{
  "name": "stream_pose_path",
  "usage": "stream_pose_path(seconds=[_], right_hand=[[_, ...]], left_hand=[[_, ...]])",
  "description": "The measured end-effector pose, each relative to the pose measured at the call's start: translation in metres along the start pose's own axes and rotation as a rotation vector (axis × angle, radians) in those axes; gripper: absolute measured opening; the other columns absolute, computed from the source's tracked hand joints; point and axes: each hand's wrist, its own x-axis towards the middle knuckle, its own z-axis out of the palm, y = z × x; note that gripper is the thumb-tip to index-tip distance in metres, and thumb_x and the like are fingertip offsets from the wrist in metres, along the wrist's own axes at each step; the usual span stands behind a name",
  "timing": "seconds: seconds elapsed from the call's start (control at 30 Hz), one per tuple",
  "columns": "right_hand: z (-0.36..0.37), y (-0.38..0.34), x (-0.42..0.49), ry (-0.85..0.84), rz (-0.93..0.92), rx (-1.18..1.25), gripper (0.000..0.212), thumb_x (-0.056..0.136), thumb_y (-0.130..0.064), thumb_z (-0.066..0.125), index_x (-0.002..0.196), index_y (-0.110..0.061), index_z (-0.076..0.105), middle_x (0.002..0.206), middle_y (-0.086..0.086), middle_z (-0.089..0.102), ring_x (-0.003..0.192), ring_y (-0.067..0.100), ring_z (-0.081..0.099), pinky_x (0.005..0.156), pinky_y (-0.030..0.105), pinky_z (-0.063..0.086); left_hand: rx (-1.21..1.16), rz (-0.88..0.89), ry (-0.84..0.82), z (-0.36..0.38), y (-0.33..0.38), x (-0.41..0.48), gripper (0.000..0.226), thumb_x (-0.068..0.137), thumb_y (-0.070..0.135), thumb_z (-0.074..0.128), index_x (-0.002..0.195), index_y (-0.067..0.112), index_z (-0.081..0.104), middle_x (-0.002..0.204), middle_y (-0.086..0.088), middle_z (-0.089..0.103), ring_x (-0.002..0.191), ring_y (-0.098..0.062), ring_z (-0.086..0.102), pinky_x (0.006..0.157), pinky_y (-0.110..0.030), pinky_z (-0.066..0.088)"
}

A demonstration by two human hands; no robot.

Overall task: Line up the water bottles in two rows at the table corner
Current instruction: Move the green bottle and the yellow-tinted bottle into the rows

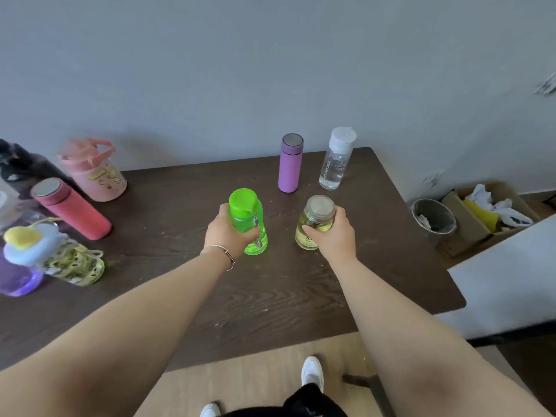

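My left hand [226,233] grips a bright green bottle [247,215] standing upright at the middle of the dark wooden table [270,296]. To its right, my right hand [332,236] grips a short yellowish glass bottle [316,218] with a pale lid. Behind them, near the far right corner, a purple flask [290,164] and a clear bottle with a white cap [336,159] stand side by side. At the left stand a red flask [72,209], a pink jug [96,171], a yellow-patterned bottle with a fluffy lid [60,254], a purple bottle [18,281] and a dark bottle [21,167].
A grey wall runs behind the table. On the floor to the right are a grey bin [434,218] and a cardboard box [484,218] of bags. A white surface [511,281] adjoins the table's right edge. My feet show below the front edge.
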Motion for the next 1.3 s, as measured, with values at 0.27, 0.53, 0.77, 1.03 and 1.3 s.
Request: stream_pose_path(seconds=[0.27,0.53,0.77,1.03,1.3], right_hand=[[0.072,-0.053,-0.101,0.047,0.019,0.011,0.072,0.077,-0.031,0.093,0.135,-0.018,0.053,0.133,0.003,0.067,0.124,0.028,0.062,0.099,0.036,0.049],[0.104,-0.088,-0.155,-0.03,-0.041,-0.053,0.074,0.077,-0.032,0.093,0.138,-0.019,0.052,0.135,0.002,0.066,0.124,0.027,0.062,0.099,0.037,0.049],[0.13,-0.102,-0.171,-0.151,-0.122,-0.084,0.071,0.077,-0.031,0.093,0.135,-0.018,0.053,0.134,0.003,0.067,0.125,0.028,0.063,0.099,0.038,0.05],[0.175,-0.127,-0.199,-0.285,-0.186,-0.071,0.073,0.078,-0.032,0.093,0.137,-0.02,0.052,0.138,0.002,0.065,0.128,0.027,0.062,0.102,0.04,0.052],[0.24,-0.167,-0.244,-0.285,-0.175,-0.018,0.07,0.078,-0.032,0.093,0.134,-0.02,0.052,0.134,0.0,0.066,0.124,0.025,0.062,0.097,0.035,0.05]], left_hand=[[0.036,0.054,-0.044,-0.103,-0.081,-0.026,0.055,0.067,0.04,0.079,0.107,0.02,0.047,0.096,-0.001,0.065,0.091,-0.027,0.062,0.078,-0.038,0.052],[0.025,-0.003,0.014,-0.155,-0.127,-0.052,0.056,0.068,0.043,0.079,0.105,0.02,0.044,0.098,-0.002,0.063,0.089,-0.027,0.058,0.073,-0.034,0.046],[0.006,-0.08,0.114,-0.185,-0.164,-0.084,0.055,0.067,0.04,0.081,0.101,0.019,0.043,0.094,-0.003,0.063,0.09,-0.03,0.061,0.075,-0.037,0.049],[-0.018,-0.229,0.238,-0.225,-0.209,-0.117,0.061,0.066,0.04,0.082,0.113,0.02,0.048,0.105,-0.005,0.067,0.099,-0.031,0.063,0.081,-0.037,0.05],[0.007,-0.246,0.282,-0.294,-0.276,-0.119,0.058,0.066,0.041,0.083,0.105,0.018,0.046,0.099,-0.008,0.067,0.093,-0.033,0.063,0.077,-0.038,0.051]])
